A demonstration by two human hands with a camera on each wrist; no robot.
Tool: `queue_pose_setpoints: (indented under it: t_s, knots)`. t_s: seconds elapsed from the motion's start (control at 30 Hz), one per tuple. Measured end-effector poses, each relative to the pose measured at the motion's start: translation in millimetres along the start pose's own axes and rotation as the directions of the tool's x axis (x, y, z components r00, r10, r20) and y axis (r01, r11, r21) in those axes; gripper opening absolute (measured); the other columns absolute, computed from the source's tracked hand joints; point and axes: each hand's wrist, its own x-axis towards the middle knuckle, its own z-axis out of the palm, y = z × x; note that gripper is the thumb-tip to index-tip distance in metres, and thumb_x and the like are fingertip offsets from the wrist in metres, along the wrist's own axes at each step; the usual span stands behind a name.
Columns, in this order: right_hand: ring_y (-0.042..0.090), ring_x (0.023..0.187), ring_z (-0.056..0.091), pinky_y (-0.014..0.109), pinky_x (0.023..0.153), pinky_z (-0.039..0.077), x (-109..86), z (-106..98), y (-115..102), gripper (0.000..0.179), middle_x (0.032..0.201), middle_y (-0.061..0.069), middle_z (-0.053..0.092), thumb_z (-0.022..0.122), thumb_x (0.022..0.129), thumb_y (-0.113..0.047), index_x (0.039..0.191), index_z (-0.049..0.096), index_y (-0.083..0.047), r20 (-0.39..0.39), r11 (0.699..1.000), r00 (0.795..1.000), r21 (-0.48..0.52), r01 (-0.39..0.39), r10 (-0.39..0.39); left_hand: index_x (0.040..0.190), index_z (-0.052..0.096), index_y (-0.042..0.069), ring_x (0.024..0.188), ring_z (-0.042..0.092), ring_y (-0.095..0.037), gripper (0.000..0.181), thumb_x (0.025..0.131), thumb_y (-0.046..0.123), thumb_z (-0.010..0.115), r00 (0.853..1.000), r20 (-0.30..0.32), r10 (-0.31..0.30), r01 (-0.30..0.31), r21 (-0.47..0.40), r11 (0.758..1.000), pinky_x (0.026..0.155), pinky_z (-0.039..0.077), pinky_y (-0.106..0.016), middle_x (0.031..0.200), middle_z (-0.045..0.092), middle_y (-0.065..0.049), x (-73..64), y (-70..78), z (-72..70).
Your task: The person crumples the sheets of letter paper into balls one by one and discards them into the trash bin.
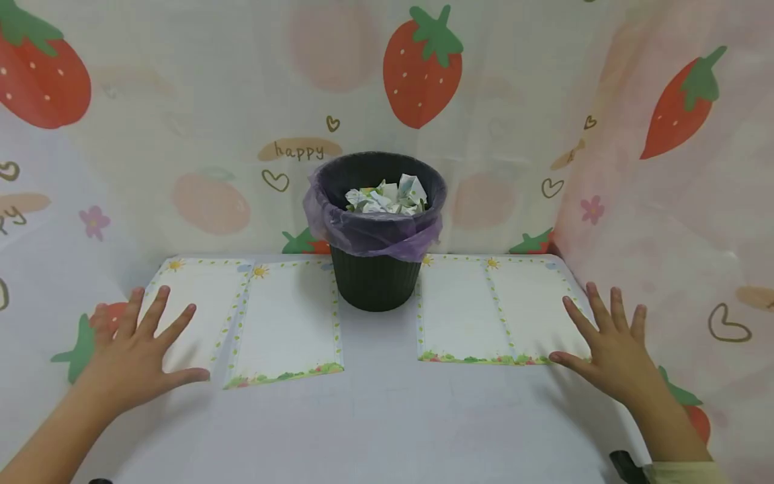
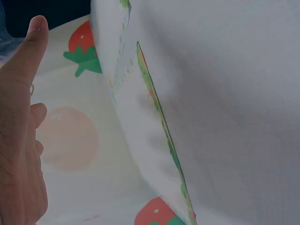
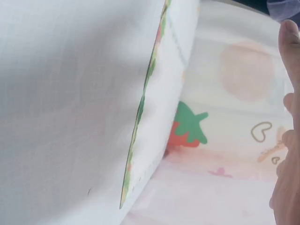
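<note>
My left hand, fingers spread, hovers over the outer left sheet of bordered paper and holds nothing. Beside that sheet lies another bordered sheet. Over the outer right sheet my right hand is spread in the same way, with nothing in it. An inner right sheet lies alongside. Each sheet has a leafy border, a sun in one corner and plants along the bottom. In the wrist views, the left hand and the right hand appear at the outer edges, above the table.
A black bin with a purple liner stands at the back between the sheets. Crumpled paper fills its top. Strawberry-printed cloth hangs behind and at both sides of the white table.
</note>
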Motion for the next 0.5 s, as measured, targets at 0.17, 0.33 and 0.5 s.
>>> queue_pose_setpoints:
  t_s: [0.17,0.33,0.5]
  knots:
    - [0.041,0.154,-0.022,0.074,0.114,-0.018,8.7,2,-7,0.107,0.172,0.008,-0.013,0.070,0.085,-0.068,0.166,0.012,-0.031,-0.024,1.000,1.000,-0.006,0.013,-0.013,0.165,0.016,0.032,0.153,-0.027,-0.037,0.111,0.079,0.085,0.061,1.000,0.009,-0.005,0.006,-0.036,0.999,0.108,0.000,-0.086,0.171,-0.017,-0.008,2.9,5.5,1.1]
    - [0.041,0.155,-0.018,0.074,0.115,-0.015,18.7,8,-19,0.106,0.172,0.013,-0.005,0.071,0.084,-0.068,0.166,0.016,-0.030,-0.048,1.000,0.999,0.006,0.027,-0.027,0.166,0.012,0.031,0.153,-0.028,-0.037,0.112,0.080,0.084,0.061,1.000,0.008,0.002,-0.001,-0.051,0.999,0.113,-0.012,-0.078,0.171,-0.018,-0.010,3.0,12.7,2.5]
    - [0.042,0.156,-0.014,0.077,0.116,-0.010,27.8,15,-33,0.105,0.173,0.012,-0.002,0.072,0.083,-0.068,0.165,0.019,-0.029,-0.095,0.998,0.994,0.028,0.058,-0.055,0.166,0.013,0.029,0.153,-0.027,-0.038,0.114,0.078,0.085,0.060,1.000,0.004,0.003,-0.003,-0.033,0.999,0.114,-0.023,-0.070,0.171,-0.014,-0.013,5.1,17.9,1.1]
